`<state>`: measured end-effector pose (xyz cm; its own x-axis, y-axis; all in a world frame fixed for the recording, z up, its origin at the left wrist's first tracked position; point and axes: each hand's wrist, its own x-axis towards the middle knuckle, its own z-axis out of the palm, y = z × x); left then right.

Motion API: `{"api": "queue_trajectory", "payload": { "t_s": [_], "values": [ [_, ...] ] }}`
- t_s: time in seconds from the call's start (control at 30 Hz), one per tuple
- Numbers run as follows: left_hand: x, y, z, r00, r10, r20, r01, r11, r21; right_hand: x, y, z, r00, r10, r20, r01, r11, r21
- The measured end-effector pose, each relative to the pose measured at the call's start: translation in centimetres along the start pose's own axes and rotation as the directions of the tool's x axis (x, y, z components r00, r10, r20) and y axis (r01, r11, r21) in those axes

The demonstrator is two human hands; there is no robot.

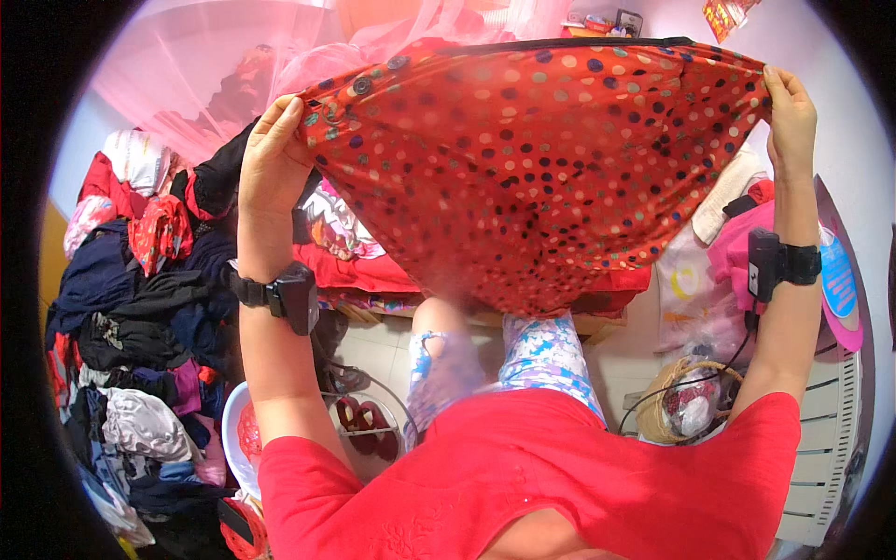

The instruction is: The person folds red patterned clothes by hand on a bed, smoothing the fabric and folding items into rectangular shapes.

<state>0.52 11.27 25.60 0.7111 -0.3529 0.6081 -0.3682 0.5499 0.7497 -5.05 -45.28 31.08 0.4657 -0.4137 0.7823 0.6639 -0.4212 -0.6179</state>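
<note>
A red polka-dot garment (pixel 532 168) hangs stretched out before me, wide at the top and narrowing toward my knees. Two dark round buttons sit near its upper left corner, and a black band runs along its top edge. My left hand (pixel 276 143) pinches the upper left corner between thumb and fingers. At the upper right corner, my right hand (pixel 792 119) grips the fabric the same way. The cloth hides much of what lies behind it, and its lower part reaches down in front of my legs.
A large heap of clothes (pixel 140 280) lies to my left, beside a white basin (pixel 241 434). Pink netting (pixel 203 63) drapes at the back. On my right are a wicker basket (pixel 661 399), a blue-and-pink hand fan (pixel 840 280) and a white slatted unit (pixel 815 448).
</note>
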Motion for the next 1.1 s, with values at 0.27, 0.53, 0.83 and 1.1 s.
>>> {"api": "queue_trajectory", "payload": {
  "t_s": [0.27, 0.53, 0.83, 1.1],
  "values": [
    [-3.5, 1.9, 6.5, 0.939, 0.188, 0.289, -0.161, 0.980, -0.113, -1.3, -12.2, 5.6, 0.969, 0.245, 0.022, -0.238, 0.910, 0.339],
    [-2.7, -13.1, 13.0, 0.943, -0.224, 0.248, 0.119, 0.917, 0.380, -7.3, -16.9, 10.9, 0.816, 0.057, 0.575, -0.141, 0.985, 0.102],
    [-2.3, -14.7, 15.9, 0.832, -0.479, 0.278, 0.371, 0.855, 0.362, -5.7, -14.7, 8.0, 0.772, 0.024, 0.635, -0.165, 0.973, 0.163],
    [-8.2, -19.3, 14.1, 0.610, -0.724, 0.322, 0.671, 0.688, 0.277, -3.5, -12.3, 5.6, 0.873, -0.075, 0.483, 0.046, 0.996, 0.071]
  ]
}}
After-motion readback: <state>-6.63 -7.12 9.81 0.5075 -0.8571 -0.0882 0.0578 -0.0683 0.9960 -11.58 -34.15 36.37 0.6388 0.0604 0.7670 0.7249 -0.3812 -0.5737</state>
